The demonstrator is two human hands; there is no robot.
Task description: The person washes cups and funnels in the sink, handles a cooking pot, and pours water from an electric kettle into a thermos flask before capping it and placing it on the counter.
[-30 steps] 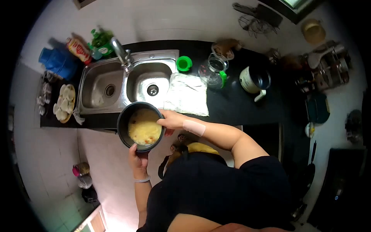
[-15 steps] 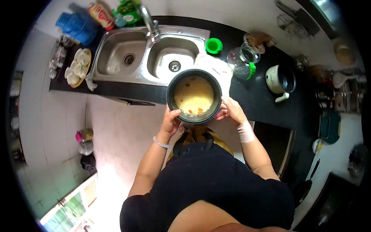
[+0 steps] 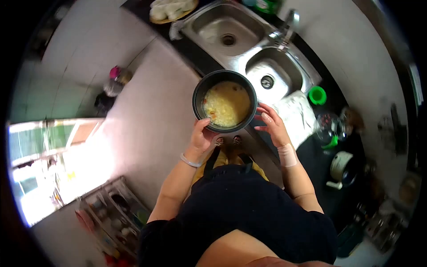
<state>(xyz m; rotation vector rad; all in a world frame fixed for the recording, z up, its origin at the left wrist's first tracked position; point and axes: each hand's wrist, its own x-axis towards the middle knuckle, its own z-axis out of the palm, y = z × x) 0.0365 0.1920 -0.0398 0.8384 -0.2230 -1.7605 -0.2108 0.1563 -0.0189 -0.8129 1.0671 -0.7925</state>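
A round dark pot (image 3: 199,99) is held out in front of my body, above the floor beside the counter. Inside lies pale yellow, porridge-like food (image 3: 227,104) with a few orange and dark bits. My left hand (image 3: 201,137) grips the pot's near left side, thumb over the rim and the other fingers mostly hidden below. On the right, my right hand (image 3: 272,126) has its fingers spread, the tips at the pot's side; whether they touch it I cannot tell. A light band wraps the right wrist, and a pale bracelet circles the left.
Beyond the pot is a steel double sink (image 3: 238,55) with a tap (image 3: 288,29). A white cloth (image 3: 296,116), green lid (image 3: 317,95), glass jug (image 3: 329,127) and white-and-dark pot (image 3: 342,167) stand along the counter. A shelf rack (image 3: 113,213) is at lower left.
My view and body have turned left, so the sink and counter shift up and right. The pot has come along, away from the counter edge. My right fingers are spread wider at its side.
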